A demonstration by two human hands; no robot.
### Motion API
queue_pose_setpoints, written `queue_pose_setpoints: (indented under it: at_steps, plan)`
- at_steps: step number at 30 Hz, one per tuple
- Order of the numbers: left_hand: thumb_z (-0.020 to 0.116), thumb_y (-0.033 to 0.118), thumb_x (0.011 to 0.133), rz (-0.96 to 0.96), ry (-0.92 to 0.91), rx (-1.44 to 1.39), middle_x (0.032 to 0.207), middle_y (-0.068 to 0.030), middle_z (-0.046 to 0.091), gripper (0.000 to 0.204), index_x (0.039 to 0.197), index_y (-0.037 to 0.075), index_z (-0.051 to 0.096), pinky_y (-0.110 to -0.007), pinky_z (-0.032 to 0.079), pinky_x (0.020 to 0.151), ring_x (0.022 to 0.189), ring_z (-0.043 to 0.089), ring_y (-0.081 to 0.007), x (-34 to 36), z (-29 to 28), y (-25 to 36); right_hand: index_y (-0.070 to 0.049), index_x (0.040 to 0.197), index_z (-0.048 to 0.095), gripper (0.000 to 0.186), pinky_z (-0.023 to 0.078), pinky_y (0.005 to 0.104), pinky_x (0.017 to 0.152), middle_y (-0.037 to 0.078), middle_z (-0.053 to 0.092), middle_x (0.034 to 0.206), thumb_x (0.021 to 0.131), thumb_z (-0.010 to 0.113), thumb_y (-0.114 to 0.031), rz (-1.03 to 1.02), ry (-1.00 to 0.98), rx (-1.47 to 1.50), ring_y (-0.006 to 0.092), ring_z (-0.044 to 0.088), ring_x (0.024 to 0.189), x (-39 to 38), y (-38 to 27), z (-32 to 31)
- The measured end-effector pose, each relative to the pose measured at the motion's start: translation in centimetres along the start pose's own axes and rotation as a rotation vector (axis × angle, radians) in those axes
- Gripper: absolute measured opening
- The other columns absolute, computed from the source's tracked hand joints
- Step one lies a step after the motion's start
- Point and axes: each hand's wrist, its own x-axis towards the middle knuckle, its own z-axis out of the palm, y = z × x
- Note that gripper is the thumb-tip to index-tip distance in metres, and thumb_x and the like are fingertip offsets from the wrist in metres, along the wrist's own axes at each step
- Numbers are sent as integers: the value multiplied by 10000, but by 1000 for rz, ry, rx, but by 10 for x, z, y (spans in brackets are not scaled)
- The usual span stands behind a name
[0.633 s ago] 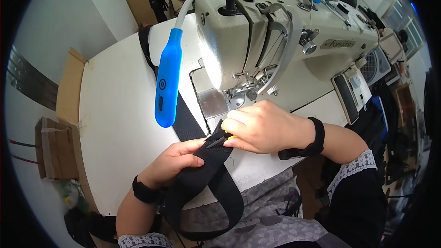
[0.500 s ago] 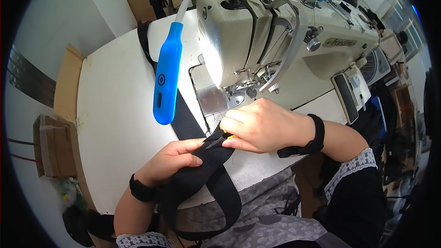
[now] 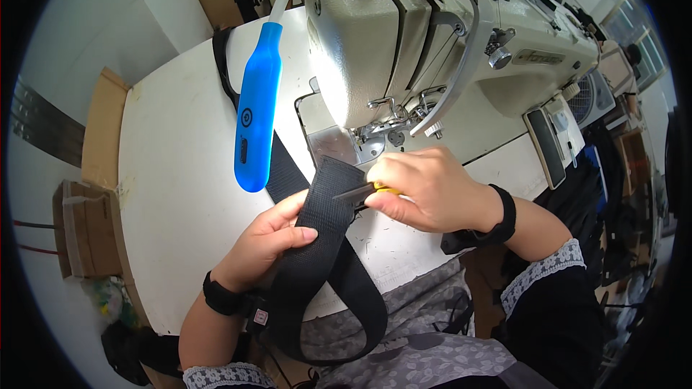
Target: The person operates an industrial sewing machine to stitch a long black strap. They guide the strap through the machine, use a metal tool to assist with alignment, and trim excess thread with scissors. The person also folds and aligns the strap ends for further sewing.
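A wide black webbing strap (image 3: 328, 234) lies over the front edge of the white table (image 3: 173, 194), its end lifted just in front of the needle area of a cream sewing machine (image 3: 404, 36). My left hand (image 3: 270, 238) pinches the strap from the left, thumb on top. At the strap's end, my right hand (image 3: 425, 191) grips a small yellow-handled cutting tool (image 3: 371, 189), its dark blades touching the webbing. The strap loops down into my lap and also runs back under the blue lamp.
A blue lamp head (image 3: 256, 112) on a white gooseneck hangs over the table left of the machine. Cardboard boxes (image 3: 86, 227) stand at the table's left edge. A control panel (image 3: 551, 144) sits right of the machine. More cluttered workstations lie far right.
The strap end has been lifted and spread flat toward the needle plate. My right hand shifted slightly and now shows the yellow tool against the webbing.
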Motion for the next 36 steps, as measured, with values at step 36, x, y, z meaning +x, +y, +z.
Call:
queue_pose_setpoints:
  at_steps: [36]
  plan:
    - [579, 46, 970, 276, 213, 192, 1144, -76, 656, 299, 1254, -40, 542, -250, 511, 866, 984, 638, -109, 9, -2, -29, 13, 960, 619, 130, 469, 192, 742, -9, 623, 869, 916, 682, -92, 644, -36, 849, 32, 563, 813, 3, -7, 41]
